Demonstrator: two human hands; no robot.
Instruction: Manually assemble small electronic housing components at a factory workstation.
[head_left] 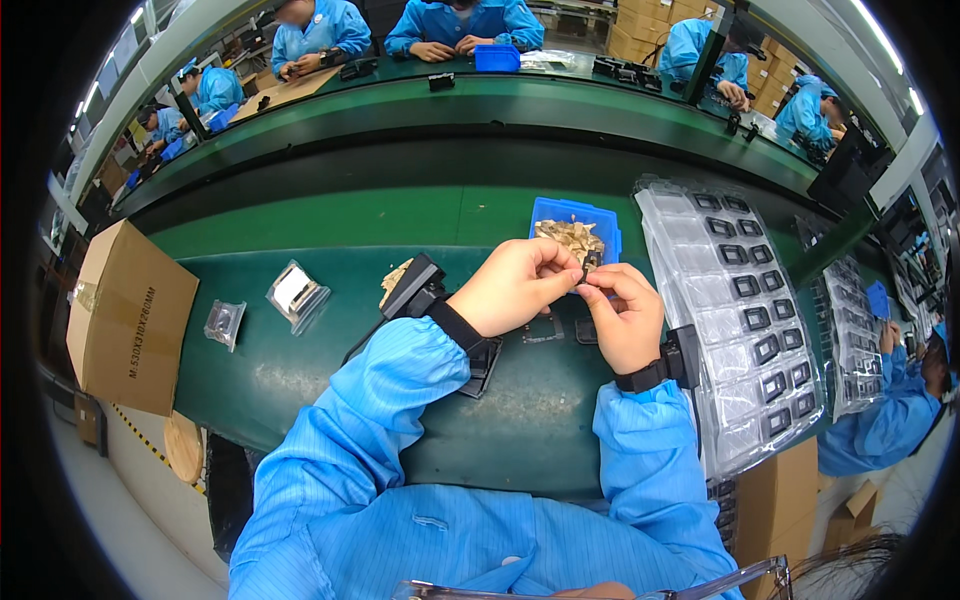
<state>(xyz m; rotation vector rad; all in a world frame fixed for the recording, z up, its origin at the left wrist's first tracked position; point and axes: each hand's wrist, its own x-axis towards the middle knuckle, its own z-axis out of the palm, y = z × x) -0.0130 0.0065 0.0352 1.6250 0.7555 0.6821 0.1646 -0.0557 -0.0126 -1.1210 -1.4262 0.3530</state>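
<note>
My left hand point(520, 285) and my right hand point(628, 315) meet over the green mat, just in front of a blue bin point(617, 240). Their fingertips pinch a small black part point(591, 262) between them; its exact kind is too small to tell. Inside the bin lies a heap of small tan pieces point(568, 234). Below my hands, a thin dark frame-like piece point(543, 329) and a small dark piece point(586, 331) rest on the mat. Each wrist wears a black strap with a device, and a dark flat object point(484, 370) is partly hidden under my left wrist.
A clear plastic tray point(700, 300) with rows of black frames stands at the right. On the left are a cardboard box point(135, 315) and two clear-wrapped packets point(297, 297) point(224, 325). A raised green shelf point(400, 110) crosses behind; co-workers in blue sit beyond it and at the right.
</note>
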